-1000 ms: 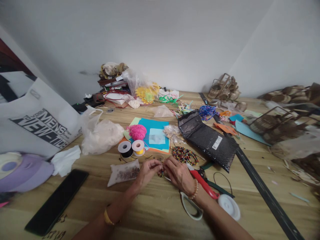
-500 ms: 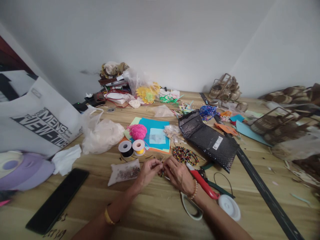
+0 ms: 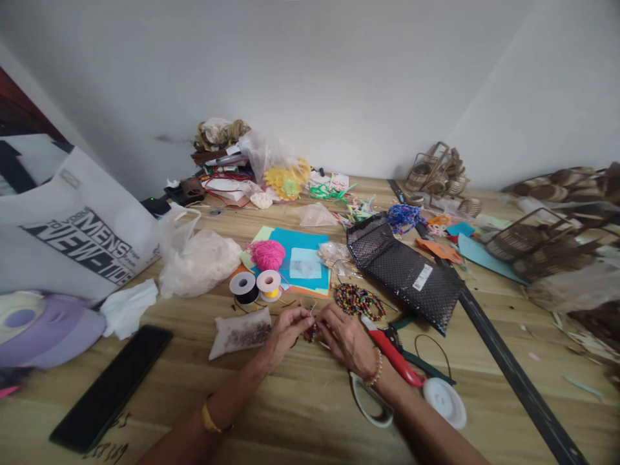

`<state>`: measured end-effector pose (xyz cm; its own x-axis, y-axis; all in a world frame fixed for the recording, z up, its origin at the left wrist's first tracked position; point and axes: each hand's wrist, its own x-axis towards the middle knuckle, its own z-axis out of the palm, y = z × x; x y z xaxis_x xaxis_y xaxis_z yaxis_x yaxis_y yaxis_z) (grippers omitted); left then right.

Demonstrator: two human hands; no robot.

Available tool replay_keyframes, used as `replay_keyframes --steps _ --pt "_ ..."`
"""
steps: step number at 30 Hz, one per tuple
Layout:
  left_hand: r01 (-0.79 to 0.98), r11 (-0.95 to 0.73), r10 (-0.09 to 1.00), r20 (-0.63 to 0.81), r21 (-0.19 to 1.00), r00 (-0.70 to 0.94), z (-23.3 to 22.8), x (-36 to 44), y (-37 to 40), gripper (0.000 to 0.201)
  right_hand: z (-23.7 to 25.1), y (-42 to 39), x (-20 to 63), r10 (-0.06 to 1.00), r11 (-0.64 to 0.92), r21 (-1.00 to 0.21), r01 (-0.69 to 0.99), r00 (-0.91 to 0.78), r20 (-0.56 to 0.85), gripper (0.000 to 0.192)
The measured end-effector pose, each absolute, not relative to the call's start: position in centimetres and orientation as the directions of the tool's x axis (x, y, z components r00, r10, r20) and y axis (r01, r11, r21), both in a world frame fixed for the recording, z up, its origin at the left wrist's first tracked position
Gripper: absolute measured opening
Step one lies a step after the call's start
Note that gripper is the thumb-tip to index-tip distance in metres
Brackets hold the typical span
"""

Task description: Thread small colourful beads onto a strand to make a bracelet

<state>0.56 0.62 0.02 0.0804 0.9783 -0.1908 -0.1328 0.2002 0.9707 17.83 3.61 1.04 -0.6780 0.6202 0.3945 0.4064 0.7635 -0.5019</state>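
Two hands are meeting at the middle of a cluttered wooden desk (image 3: 300,413), working a small beaded piece (image 3: 312,334) between them. Going left to right: a black phone (image 3: 111,387) is lying at the eight o'clock edge, beside a white printed bag (image 3: 72,245); a clear packet of beads (image 3: 241,332) is sitting just left of the work, apparently kept within easy reach. The left hand (image 3: 285,332) is pinching the piece, its fingertips closed together on it, probably to steady it. The right hand (image 3: 346,339) is pressing in from three o'clock, its grip likewise closed on the beads. Two thread spools (image 3: 256,285) are standing at twelve o'clock from the hands, with pink yarn (image 3: 267,254) behind them on blue paper. A coil of multicoloured beads (image 3: 358,301) is lying at one o'clock, and red-handled scissors (image 3: 394,358) are resting just beside the right wrist.
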Motion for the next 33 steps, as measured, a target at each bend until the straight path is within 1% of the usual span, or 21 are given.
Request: replay_keyframes --steps 4,6,8,11,14,16,18,21,23,26,29,33 --pt "-0.123 0.202 0.979 -0.197 0.972 0.049 0.2 0.6 0.6 0.032 1.3 3.5 17.8 0.632 0.743 -0.559 0.369 -0.663 0.402 0.018" --pt "-0.124 0.194 0.981 -0.189 0.973 0.050 0.4 0.6 0.6 0.031 1.5 3.6 17.9 0.660 0.706 -0.622 0.338 -0.633 0.405 0.017" --pt "-0.127 0.186 0.982 -0.180 0.974 0.057 0.5 0.6 0.6 0.029 1.4 3.7 18.0 0.711 0.641 -0.698 0.321 -0.591 0.381 0.018" --pt "-0.136 0.192 0.981 -0.184 0.972 0.066 0.8 0.5 0.6 0.027 0.8 4.1 18.1 0.797 0.482 -0.823 0.301 -0.541 0.269 0.020" --pt "-0.127 0.211 0.976 -0.201 0.969 0.086 0.8 0.5 0.6 0.026 -0.1 4.7 18.2 0.826 0.257 -0.950 0.180 -0.551 0.119 0.025" --pt "-0.110 0.217 0.972 -0.205 0.970 0.113 0.9 0.4 0.6 0.027 -0.5 5.1 18.3 0.810 0.096 -0.991 0.092 -0.587 0.024 0.032" --pt "-0.078 0.216 0.969 -0.203 0.973 0.143 0.9 0.4 0.6 0.027 -0.5 5.4 18.4 0.772 -0.037 -0.998 0.044 -0.633 -0.057 0.038" --pt "-0.017 0.216 0.960 -0.210 0.976 0.183 1.0 0.4 0.7 0.026 -0.2 5.8 18.6 0.701 -0.166 -0.985 0.039 -0.698 -0.146 0.042" --pt "0.004 0.221 0.955 -0.217 0.975 0.200 1.1 0.3 0.8 0.026 0.0 5.9 18.8 0.673 -0.209 -0.977 0.047 -0.718 -0.178 0.042" --pt "-0.006 0.224 0.955 -0.218 0.975 0.200 1.2 0.4 0.8 0.026 0.2 6.1 18.9 0.655 -0.218 -0.974 0.053 -0.732 -0.187 0.043" --pt "-0.027 0.224 0.958 -0.216 0.974 0.187 1.2 0.4 0.8 0.025 0.3 6.1 19.0 0.648 -0.202 -0.978 0.054 -0.741 -0.175 0.043" --pt "-0.063 0.216 0.964 -0.203 0.974 0.172 1.1 0.4 0.7 0.025 0.6 5.9 18.9 0.665 -0.170 -0.985 0.019 -0.736 -0.129 0.041"
